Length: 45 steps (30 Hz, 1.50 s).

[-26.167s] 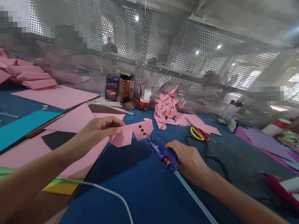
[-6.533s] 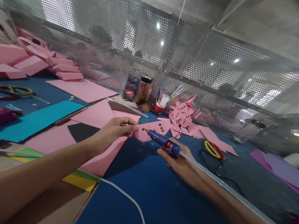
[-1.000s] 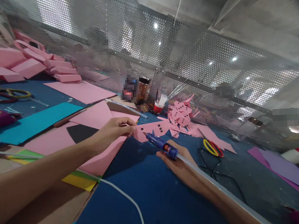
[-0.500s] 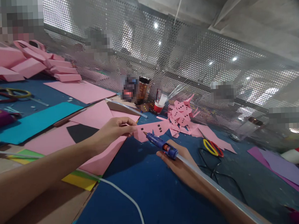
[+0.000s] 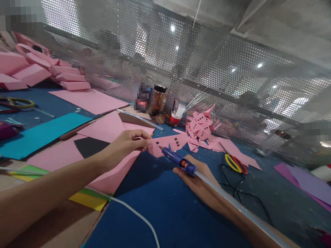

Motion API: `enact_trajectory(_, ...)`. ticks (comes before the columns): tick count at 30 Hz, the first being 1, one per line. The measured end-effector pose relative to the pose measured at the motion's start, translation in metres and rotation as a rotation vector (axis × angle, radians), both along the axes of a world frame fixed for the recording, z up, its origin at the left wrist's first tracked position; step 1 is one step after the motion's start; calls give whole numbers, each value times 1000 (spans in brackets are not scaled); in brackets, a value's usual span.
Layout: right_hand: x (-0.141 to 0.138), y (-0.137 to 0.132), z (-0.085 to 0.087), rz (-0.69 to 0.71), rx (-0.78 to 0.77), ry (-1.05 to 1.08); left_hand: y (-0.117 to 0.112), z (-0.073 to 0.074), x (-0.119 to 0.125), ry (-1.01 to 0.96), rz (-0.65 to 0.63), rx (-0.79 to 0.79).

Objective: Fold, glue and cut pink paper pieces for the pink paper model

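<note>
The left hand pinches one end of a pink strip above the blue table; the right hand grips a glue gun, nozzle near a lone black square. Applying glue seems in hand; the next move likely calls for steady aim. Beyond lie a pink pile and scissors.

Glue gun: before strip, left of scissors | cup: behind strip, right of jar | cutouts: on bench, right of cup
</note>
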State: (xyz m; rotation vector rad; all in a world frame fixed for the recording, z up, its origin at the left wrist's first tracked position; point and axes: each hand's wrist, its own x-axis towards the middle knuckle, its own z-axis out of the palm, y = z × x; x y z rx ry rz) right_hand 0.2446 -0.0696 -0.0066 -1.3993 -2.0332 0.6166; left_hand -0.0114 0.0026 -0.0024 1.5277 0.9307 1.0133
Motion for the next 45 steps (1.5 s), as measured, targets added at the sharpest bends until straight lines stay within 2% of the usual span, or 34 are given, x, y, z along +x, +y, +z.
enact_trajectory(13,1,0,0,-16,-11,-4,0,-1,-1,2,3,2)
enact_trajectory(24,0,2,-1,-13,49,-26,0,-2,-1,11,-6,9)
enact_trajectory(39,4,2,-3,11,-11,-54,1,-4,-2,-29,1,-20)
enact_trajectory(45,4,3,-4,14,43,-69,2,-4,-1,-21,3,-19)
